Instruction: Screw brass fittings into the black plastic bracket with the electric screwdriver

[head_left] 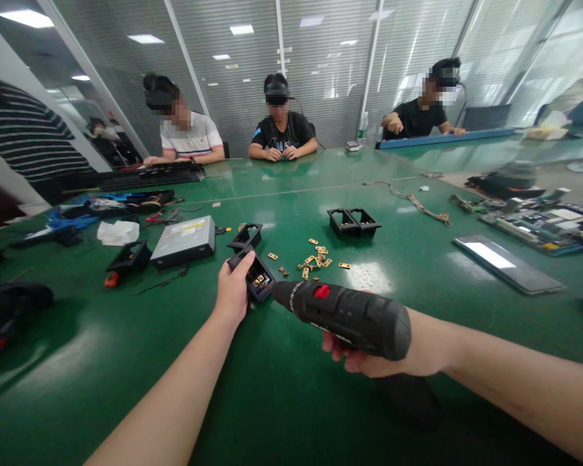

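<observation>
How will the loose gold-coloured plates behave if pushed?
The gold-coloured plates likely slide easily: they look small and flat, and the green tabletop is glossy. They're probably stiff, given their metallic shine. Pushing one may shift its neighbours, since several lie bunched together.

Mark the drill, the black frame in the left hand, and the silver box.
Drill (350, 316): head view, middle of its body.
Held black frame (264, 267): head view, its right rim.
Silver box (183, 239): head view, its top face.

Can't make out any bit on the drill (352, 317) at the black frame (261, 296); right hand (372, 364) partly hidden behind drill body. Heaped brass pieces (317, 261) too small to count. Striped-shirt person (24, 129) cut off left.
</observation>
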Demonstrator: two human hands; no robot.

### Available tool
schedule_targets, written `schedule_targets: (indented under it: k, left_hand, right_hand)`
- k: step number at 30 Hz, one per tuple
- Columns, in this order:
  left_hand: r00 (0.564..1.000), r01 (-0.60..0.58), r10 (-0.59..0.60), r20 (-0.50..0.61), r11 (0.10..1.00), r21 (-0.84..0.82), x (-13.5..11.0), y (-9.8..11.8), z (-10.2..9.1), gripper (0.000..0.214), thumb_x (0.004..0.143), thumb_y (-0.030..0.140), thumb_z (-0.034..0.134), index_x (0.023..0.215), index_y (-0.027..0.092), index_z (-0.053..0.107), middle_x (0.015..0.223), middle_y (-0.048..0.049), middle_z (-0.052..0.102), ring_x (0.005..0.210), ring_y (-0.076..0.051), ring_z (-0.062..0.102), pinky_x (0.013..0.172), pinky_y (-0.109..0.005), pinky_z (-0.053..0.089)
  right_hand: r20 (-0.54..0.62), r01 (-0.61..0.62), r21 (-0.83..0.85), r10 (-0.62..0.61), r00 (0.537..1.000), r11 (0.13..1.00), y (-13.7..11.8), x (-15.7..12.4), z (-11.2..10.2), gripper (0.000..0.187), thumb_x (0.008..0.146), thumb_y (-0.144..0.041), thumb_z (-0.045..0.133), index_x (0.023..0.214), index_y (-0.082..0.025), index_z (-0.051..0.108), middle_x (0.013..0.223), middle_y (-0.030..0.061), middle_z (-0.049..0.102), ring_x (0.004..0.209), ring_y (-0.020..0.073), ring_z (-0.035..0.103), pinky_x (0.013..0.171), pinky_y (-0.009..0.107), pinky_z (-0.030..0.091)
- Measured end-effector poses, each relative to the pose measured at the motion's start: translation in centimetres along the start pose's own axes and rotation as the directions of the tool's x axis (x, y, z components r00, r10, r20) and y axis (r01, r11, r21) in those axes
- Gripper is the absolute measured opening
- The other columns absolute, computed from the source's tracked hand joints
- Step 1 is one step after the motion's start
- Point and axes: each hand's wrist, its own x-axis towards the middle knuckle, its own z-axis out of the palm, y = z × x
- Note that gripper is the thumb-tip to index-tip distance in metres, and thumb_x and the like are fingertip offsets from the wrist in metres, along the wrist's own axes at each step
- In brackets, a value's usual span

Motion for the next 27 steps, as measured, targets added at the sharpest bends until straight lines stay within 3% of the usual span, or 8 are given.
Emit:
schedule_targets:
  k: [3,6,9,13,17,27]
  left_hand:
    - [1.000,0.015,-0.015,-0.008,1.000,-0.001,0.0,0.0,0.0,0.046,0.086,0.042,0.114,0.109,0.021,0.080,0.101,-0.0079,0.087,0.092,-0.028,0.088,0.090,-0.044,0.079]
    - [1.000,0.028,-0.028,-0.001,1.000,-0.011,-0.3,0.1,0.1,0.047,0.086,0.042,0.114,0.110,0.021,0.080,0.102,-0.0084,0.088,0.097,-0.031,0.090,0.095,-0.048,0.081]
    - [0.999,0.039,-0.038,0.011,0.999,-0.022,-0.6,0.5,0.3,0.047,0.088,0.045,0.115,0.109,0.021,0.080,0.102,-0.0095,0.089,0.106,-0.034,0.093,0.100,-0.051,0.082]
    - [0.999,0.045,-0.045,0.012,0.998,-0.037,-0.9,0.8,0.6,0.042,0.097,0.048,0.110,0.110,0.020,0.082,0.103,-0.0120,0.089,0.111,-0.036,0.094,0.103,-0.051,0.081]
    - [0.998,0.055,-0.055,0.028,0.998,-0.028,-0.9,0.8,0.6,0.046,0.090,0.044,0.114,0.111,0.020,0.081,0.104,-0.0110,0.089,0.106,-0.036,0.093,0.102,-0.054,0.081]
    - [0.997,0.066,-0.065,0.036,0.997,-0.025,-0.7,0.6,0.4,0.052,0.086,0.046,0.117,0.113,0.021,0.080,0.104,-0.0104,0.088,0.100,-0.034,0.090,0.098,-0.053,0.079]
  right_hand:
    - [-0.039,0.052,-0.024,-0.053,0.998,0.998,0.3,-0.2,0.4,0.053,0.085,-0.021,0.108,0.128,-0.024,0.078,0.113,0.0040,0.087,0.098,0.0224,0.085,0.089,0.037,0.074]
    - [-0.080,0.174,-0.078,-0.180,0.980,0.982,0.2,-0.3,1.5,0.066,0.086,-0.023,0.110,0.147,-0.023,0.082,0.114,0.0043,0.086,0.098,0.0232,0.082,0.084,0.033,0.070]
    - [-0.050,0.213,-0.141,-0.222,0.974,0.967,-0.5,-0.4,2.5,0.078,0.089,-0.020,0.106,0.163,-0.023,0.082,0.121,0.0064,0.087,0.104,0.0255,0.081,0.093,0.037,0.071]
    - [-0.050,0.216,-0.180,-0.228,0.972,0.960,-1.1,-0.3,3.1,0.072,0.088,-0.017,0.100,0.159,-0.020,0.083,0.116,0.0055,0.085,0.102,0.0257,0.079,0.091,0.037,0.068]
    - [-0.034,0.258,-0.198,-0.270,0.962,0.946,-1.2,-0.3,3.1,0.058,0.094,-0.019,0.099,0.151,-0.019,0.084,0.116,0.0065,0.086,0.098,0.0247,0.078,0.091,0.037,0.068]
    - [-0.021,0.316,-0.192,-0.325,0.945,0.929,-0.2,-0.1,2.9,0.070,0.098,-0.021,0.101,0.165,-0.021,0.083,0.118,0.0067,0.084,0.097,0.0246,0.074,0.092,0.038,0.067]
